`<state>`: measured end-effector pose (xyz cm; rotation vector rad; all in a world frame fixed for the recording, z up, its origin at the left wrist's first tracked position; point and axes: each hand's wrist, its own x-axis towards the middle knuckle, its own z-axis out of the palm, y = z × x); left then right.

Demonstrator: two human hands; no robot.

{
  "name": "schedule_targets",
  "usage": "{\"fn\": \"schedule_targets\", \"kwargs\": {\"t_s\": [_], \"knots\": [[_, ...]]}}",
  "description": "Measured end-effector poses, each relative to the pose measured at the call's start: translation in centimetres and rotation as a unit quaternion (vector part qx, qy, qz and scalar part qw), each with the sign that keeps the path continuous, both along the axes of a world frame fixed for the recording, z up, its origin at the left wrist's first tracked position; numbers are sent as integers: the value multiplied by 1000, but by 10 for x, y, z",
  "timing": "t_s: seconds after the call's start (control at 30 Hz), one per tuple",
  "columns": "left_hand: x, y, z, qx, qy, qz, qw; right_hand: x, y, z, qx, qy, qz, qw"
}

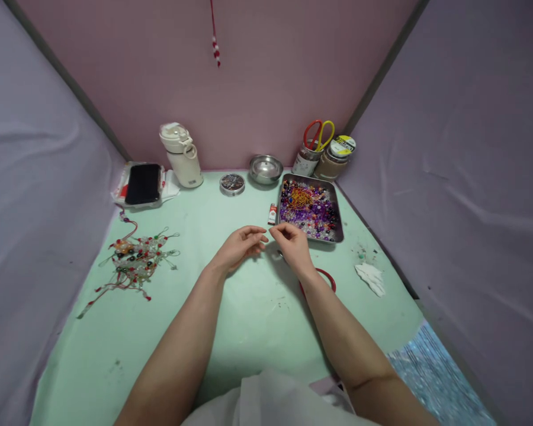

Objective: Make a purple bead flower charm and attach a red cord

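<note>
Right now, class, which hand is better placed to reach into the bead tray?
Probably the right hand: it lies beside the tray, while the left hand sits farther off and would have to cross over the right. Both hands pinch their fingertips together; what they hold is too small to tell.

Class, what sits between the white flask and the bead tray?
A round tin, then a steel bowl, between the white flask and the bead tray, in the head view.

Two hands. On the desk: one tray, two jars, one scissors, one bowl, one tin, one flask, one phone, one lighter, one tissue.
</note>
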<state>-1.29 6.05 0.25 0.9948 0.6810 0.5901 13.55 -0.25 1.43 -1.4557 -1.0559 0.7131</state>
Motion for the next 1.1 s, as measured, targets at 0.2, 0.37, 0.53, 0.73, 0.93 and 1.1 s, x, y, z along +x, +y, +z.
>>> {"fn": "schedule_targets", "kwargs": {"t_s": [0.2, 0.37, 0.53, 0.73, 0.93, 1.1], "knots": [[1, -2, 4, 23, 21, 8, 999, 0, 2, -1, 1, -5, -5, 1000], [-1, 3, 3, -35, -64, 57, 996, -12, -6, -9, -27, 50, 87, 995], [-7, 14, 0, -82, -171, 138, 972, -38, -35, -8, -122, -15, 213, 969], [-16, 24, -4, -92, -200, 207, 953, -36, -74, 31, -188, -216, 213, 934], [-17, 28, -9, -59, -140, 248, 957, -17, -116, 64, -217, -339, 199, 894], [-12, 27, -10, 6, -57, 283, 958, -26, -136, 67, -232, -352, 234, 876]]}}
